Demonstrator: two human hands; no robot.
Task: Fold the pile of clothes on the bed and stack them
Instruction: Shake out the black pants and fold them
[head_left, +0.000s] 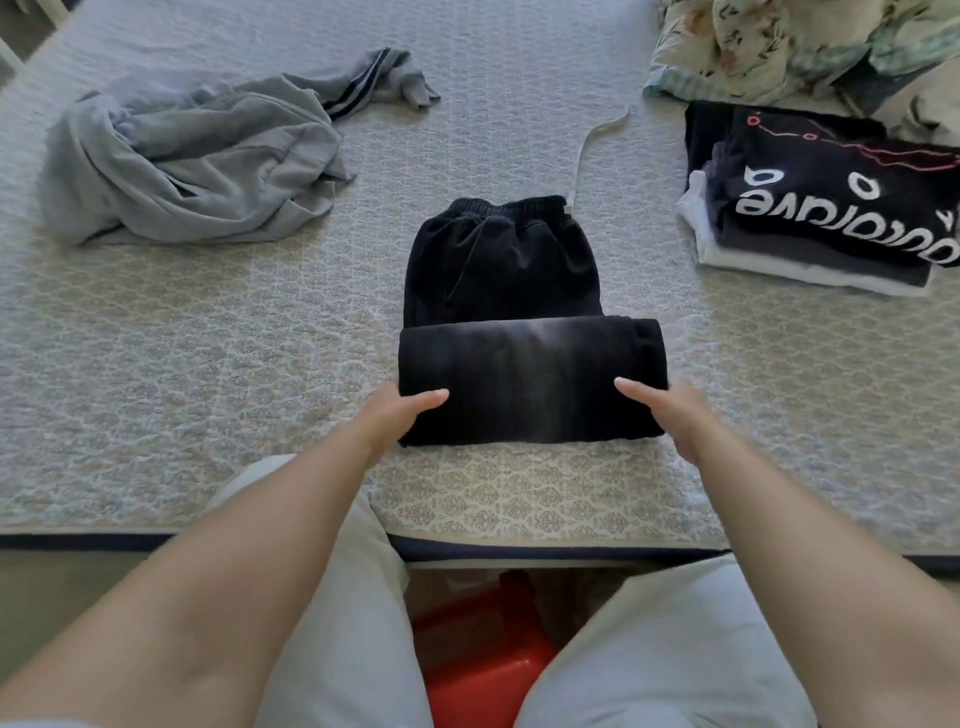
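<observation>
Black pants (511, 312) mid-bed (208, 338), near half folded over | left hand (395, 415) grips fold's left end, right hand (667, 410) its right end, thumbs on top | grey garment (192, 166) crumpled far-left | folded stack (821, 208) far-right

Soft, even daylight falls ahead of me, with only faint shadows. The wide lens bends the edges. My forearms look slightly blurred.

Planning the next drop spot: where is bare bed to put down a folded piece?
Free: wide strip between the grey garment and black trousers; smaller gap between trousers and folded stack. Crowded: far right corner, stack against floral bedding. Left hand, right hand grip the trousers.
</observation>
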